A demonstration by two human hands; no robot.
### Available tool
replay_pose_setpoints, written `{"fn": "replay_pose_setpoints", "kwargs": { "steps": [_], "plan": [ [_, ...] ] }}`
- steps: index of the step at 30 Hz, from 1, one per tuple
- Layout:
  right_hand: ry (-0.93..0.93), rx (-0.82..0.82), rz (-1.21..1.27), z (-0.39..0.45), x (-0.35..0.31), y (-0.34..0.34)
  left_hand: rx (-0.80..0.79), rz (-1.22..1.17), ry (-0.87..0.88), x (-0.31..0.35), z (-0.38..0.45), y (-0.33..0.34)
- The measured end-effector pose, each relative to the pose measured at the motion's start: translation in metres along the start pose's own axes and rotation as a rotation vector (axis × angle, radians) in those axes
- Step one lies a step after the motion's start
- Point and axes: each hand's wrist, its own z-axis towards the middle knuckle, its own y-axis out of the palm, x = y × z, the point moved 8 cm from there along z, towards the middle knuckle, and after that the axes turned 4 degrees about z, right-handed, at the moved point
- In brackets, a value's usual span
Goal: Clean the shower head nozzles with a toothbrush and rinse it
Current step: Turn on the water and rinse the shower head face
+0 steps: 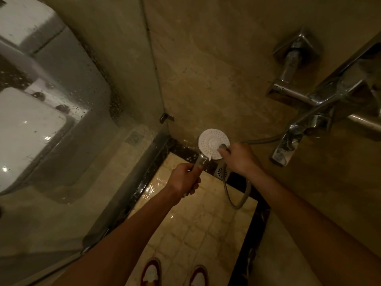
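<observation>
Head view: two hands, one shower head, one hose, one mixer tap and two shoes are counted. One shower head (213, 143) is held just above the middle of the frame, its white nozzle face turned up towards the camera. Its chrome handle is gripped by the left hand (185, 179), at about 7 o'clock from the face, with the fingers wrapped tightly around it. The right hand (239, 158) sits at about 4 o'clock from the face, its fingers pinched together on a small dark grey object (223, 146) pressed against the face's edge; whether this is the toothbrush cannot be told, since most of it is hidden by the hand. One metal hose (237, 195) loops down below the right hand and rises again to one chrome mixer tap (305, 112) on the wall at 3 o'clock. One floor drain (221, 172) is partly covered by the right wrist. A wet tiled floor (185, 223) lies below, with two shoes (151, 273) at 6 o'clock. Behind a spotted glass panel (82, 141), one toilet (26, 124) is seen at 9 o'clock.
</observation>
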Motion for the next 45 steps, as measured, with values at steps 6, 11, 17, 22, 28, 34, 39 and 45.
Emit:
{"fn": "replay_pose_setpoints", "kwargs": {
  "steps": [6,11,17,22,28,34,39,45],
  "plan": [
    [0.088,-0.011,-0.017,-0.007,0.028,-0.005,-0.006,0.014,0.01,0.002,-0.001,-0.004],
    [-0.032,-0.052,0.007,-0.021,0.007,0.014,0.006,0.022,0.014,0.004,-0.004,-0.004],
    [0.001,0.017,0.027,-0.007,-0.005,-0.003,0.002,0.006,0.009,0.002,-0.008,0.0],
    [0.061,0.032,0.013,-0.012,0.016,-0.007,-0.004,0.014,0.015,0.002,-0.01,-0.002],
    [-0.032,-0.022,0.049,-0.031,-0.002,0.02,-0.001,0.012,0.022,0.003,-0.011,-0.001],
    [0.032,0.085,0.076,-0.022,-0.006,-0.002,0.002,-0.012,0.012,0.002,-0.015,0.004],
    [0.109,0.045,0.099,-0.028,0.017,-0.002,0.012,-0.009,0.015,0.004,-0.018,-0.002],
    [0.019,0.049,0.124,-0.042,0.001,0.012,0.013,0.007,0.024,0.005,-0.024,-0.005]
  ]
}}
